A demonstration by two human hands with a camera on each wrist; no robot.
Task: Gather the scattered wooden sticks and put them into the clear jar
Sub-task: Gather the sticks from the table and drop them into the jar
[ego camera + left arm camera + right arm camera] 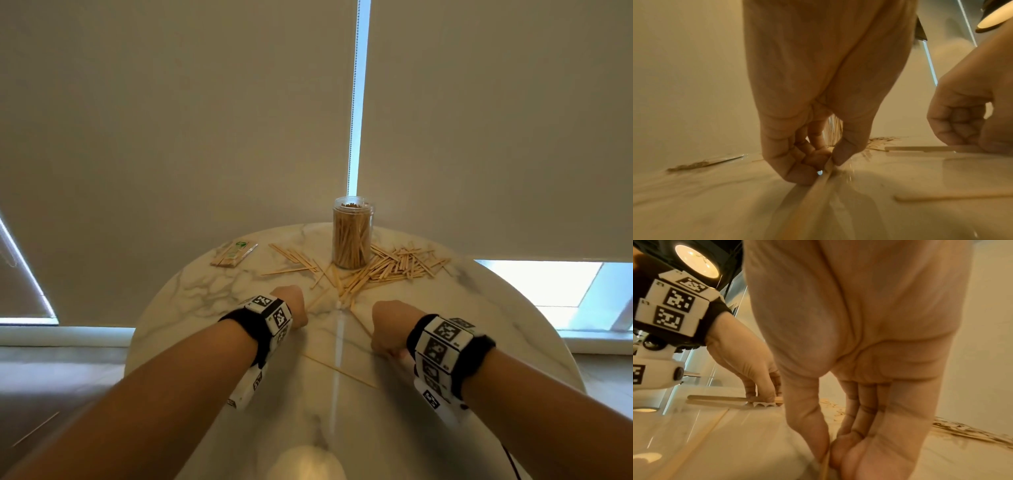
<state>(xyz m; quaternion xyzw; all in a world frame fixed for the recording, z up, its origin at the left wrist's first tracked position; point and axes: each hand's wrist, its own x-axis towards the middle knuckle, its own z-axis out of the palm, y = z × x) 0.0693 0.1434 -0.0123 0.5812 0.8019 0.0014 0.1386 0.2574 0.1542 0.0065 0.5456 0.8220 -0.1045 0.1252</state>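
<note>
The clear jar [352, 236] stands upright at the far side of the round marble table [178, 308], packed with wooden sticks. Loose sticks lie in a heap [404, 263] to its right and a smaller spread [291, 257] to its left. My left hand [827, 164] is down on the tabletop, thumb and fingers pinching one end of a flat stick [812, 191]. My right hand [829, 456] is also on the table, pinching another stick [825, 469] between thumb and fingertips. In the head view both hands [301, 322] [387, 353] show only their backs.
A wrapped packet of sticks [233, 253] lies at the table's far left. One long thin stick [339, 371] lies between my forearms, another [359, 322] near the right hand. Window blinds hang behind the table. The floor drops away on both sides.
</note>
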